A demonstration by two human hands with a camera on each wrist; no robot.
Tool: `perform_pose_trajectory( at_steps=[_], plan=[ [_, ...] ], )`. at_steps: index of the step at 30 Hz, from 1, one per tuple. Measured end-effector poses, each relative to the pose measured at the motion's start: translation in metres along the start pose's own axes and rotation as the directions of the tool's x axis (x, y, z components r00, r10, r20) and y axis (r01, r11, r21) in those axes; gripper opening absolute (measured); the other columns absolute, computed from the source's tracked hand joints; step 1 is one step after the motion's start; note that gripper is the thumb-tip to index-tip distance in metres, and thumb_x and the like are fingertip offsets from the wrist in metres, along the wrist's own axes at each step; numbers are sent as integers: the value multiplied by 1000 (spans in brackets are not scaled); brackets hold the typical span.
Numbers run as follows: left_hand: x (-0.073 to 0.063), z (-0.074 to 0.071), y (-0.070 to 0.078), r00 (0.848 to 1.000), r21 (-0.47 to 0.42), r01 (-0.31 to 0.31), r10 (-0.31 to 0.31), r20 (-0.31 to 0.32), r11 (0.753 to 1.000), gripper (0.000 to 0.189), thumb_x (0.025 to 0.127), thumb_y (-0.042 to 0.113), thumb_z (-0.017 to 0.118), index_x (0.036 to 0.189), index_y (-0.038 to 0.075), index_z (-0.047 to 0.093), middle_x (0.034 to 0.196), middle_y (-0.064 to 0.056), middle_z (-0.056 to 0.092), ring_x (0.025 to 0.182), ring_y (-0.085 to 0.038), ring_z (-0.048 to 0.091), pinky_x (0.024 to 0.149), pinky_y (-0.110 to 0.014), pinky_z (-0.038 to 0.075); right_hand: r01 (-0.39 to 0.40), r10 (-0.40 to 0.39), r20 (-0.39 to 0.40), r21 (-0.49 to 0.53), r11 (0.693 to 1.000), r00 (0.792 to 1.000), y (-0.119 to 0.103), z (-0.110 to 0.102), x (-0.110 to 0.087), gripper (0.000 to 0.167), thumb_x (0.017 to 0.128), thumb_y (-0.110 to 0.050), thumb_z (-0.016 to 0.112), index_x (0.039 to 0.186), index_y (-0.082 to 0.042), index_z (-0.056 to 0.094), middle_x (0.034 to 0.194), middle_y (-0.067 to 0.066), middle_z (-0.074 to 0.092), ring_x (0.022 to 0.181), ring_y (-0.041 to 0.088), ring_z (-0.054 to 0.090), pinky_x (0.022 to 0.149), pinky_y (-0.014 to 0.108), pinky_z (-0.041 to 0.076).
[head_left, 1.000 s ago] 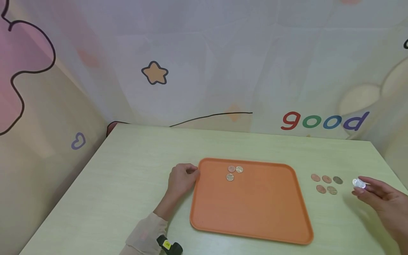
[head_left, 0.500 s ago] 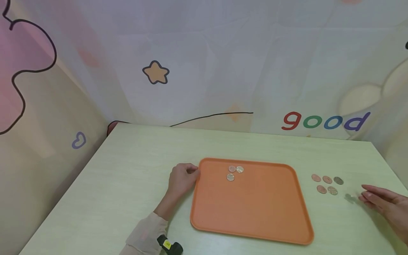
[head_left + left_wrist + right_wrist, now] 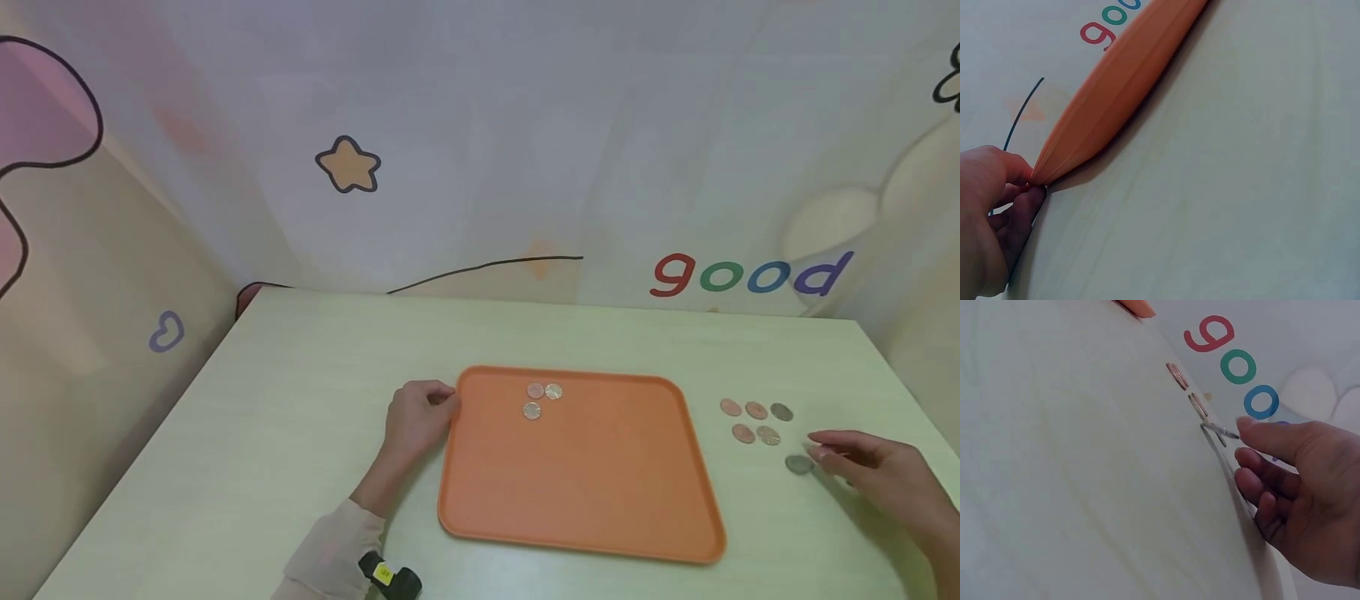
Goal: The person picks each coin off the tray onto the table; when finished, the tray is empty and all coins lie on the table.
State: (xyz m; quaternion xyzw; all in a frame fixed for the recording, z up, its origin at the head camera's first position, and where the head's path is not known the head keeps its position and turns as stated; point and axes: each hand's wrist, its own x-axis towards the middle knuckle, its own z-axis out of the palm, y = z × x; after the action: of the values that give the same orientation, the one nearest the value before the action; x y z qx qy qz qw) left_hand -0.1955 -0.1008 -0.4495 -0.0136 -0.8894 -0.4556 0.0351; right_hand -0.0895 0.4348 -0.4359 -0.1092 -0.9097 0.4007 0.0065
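Closer to the tray than half a second ago, the right hand now has a dark silver coin showing at its fingertips, where the earlier head view shows none on that spot. That coin lies to the left of the thumb tip and a little toward the worktop's front edge, touching the thumb or just beside it. Being round, it has no long axis; the right wrist view gives it nearly edge-on and tilted, its low edge at the worktop and its raised edge by the thumb. Whether the right hand pinches it or lets it go, I cannot tell.

Just beyond it, toward the tray and the far edge, five coins lie flat, three behind two. The left hand is far off, on the other side of the tray, pinching its rim near the far left corner. Three coins lie inside, near the tray's far edge. Bare worktop separates the five from the tray's right edge, and a printed backdrop rises behind the far edge.
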Motion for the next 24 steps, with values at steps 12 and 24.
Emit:
perform_pose_trajectory(
  at_steps=[12,24],
  plan=[
    [1,1,0,1000,-2,1,-1,-1,1000,15,88,18,68,91,11,81,84,-4,78,74,-11,67,68,-28,52,111,-131,-49,-298,948,990,0,9,3,35,91,-27,76,111,2,75,81,-49,45,68,-12,45,61,13,40],
    [0,0,0,1000,-3,-3,3,-2,1000,15,87,17,68,91,10,81,84,-4,78,73,-11,66,67,-27,52,104,-137,-100,-281,954,986,5,9,14,43,94,-33,73,115,4,72,79,-48,43,68,-17,44,61,13,38]
  ],
)
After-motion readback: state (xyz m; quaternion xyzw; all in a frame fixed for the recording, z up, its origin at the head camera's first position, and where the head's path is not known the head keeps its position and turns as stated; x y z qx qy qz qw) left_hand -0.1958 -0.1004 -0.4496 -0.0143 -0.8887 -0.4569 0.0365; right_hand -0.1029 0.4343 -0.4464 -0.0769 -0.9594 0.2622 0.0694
